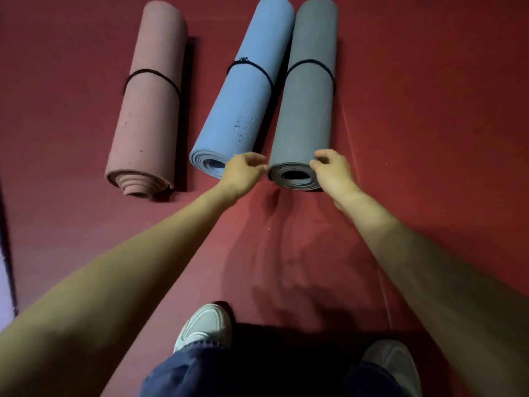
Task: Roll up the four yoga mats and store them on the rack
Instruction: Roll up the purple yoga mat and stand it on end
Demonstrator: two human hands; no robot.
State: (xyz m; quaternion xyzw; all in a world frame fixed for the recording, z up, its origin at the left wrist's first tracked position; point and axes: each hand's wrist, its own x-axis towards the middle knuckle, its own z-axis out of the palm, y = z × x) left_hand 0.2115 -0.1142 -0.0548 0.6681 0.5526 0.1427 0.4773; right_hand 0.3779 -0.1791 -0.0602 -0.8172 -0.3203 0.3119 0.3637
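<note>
Pink mat (148, 101): rolled, bound by a black cord (151, 77), laid far left on the red floor (429, 110).
Blue mat (246, 90): rolled, likewise bound, laid in the middle.
Left hand (243, 171): fingers are curled, tips brought to the near left rim of the grey mat (307, 104); whether it is gripped cannot be told.
Grey mat: rolled, bound, laid just right of the blue one.
Right hand (332, 170): fingers are curled round the near right rim, which is gripped.
Pale shoes (206, 325): seen nearest, on the floor.
</note>
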